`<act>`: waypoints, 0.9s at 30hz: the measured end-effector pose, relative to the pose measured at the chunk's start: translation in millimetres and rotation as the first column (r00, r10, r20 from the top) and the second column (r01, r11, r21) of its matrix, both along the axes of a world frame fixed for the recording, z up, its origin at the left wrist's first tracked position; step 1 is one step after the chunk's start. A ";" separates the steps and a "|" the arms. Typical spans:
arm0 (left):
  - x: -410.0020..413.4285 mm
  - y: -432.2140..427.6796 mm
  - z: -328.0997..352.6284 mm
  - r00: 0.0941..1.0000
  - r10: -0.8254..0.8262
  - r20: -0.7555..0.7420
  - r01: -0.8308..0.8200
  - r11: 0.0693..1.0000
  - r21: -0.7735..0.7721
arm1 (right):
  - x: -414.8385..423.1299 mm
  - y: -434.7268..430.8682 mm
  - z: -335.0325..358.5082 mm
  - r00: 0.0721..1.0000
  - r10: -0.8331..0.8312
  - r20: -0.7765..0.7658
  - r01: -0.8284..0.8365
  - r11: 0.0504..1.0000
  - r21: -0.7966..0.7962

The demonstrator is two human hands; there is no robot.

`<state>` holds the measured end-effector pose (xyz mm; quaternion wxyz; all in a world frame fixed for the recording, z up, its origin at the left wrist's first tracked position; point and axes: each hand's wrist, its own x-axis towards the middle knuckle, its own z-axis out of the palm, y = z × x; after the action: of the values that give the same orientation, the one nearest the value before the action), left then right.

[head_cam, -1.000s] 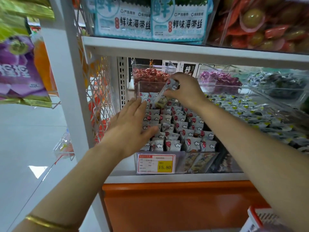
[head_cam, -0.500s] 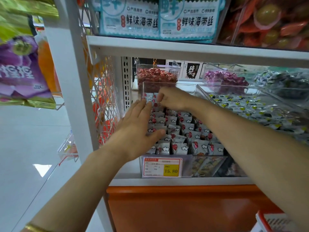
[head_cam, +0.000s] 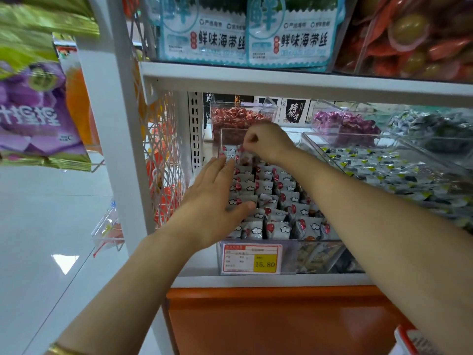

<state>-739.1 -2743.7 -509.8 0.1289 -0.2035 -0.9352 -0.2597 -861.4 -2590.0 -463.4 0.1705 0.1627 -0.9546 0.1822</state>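
Your right hand (head_cam: 266, 142) has its fingers pinching a packet (head_cam: 246, 158), upright at the far end of the bin (head_cam: 307, 241). Your left hand (head_cam: 215, 203) lies flat, fingers straight, nearer you.

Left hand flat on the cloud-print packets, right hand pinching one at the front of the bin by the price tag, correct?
Not the front: the head view shows the right hand pinching a cloud-print packet at the back of the bin, far from the price tag. The rest holds.

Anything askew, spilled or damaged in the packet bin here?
Nothing spilled or damaged. The packets stand in neat rows in the clear bin; a few mid-bin lean slightly. The right hand pinches one at the back, the left hand rests on the left rows.
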 end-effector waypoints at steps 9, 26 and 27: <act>13.3 -2.1 10.5 0.948 0.167 -0.271 -0.119 0.976 0.185 | 86.0 35.7 4.3 0.965 -0.150 -0.217 -0.028 0.762 -0.647; 53.0 13.0 18.9 0.963 -0.101 0.250 -0.166 0.510 0.844 | 181.6 46.2 -17.6 0.912 0.354 0.206 0.223 -0.007 -0.975; 53.2 13.3 19.2 0.958 -0.119 0.259 -0.169 0.496 0.852 | 181.5 47.1 -17.2 0.906 0.364 0.217 0.236 -0.007 -0.972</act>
<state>-685.9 -2730.4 -490.6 0.0817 -0.0578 -0.6886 -0.7182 -679.8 -2542.9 -480.6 0.0189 -0.0044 -0.5411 0.8407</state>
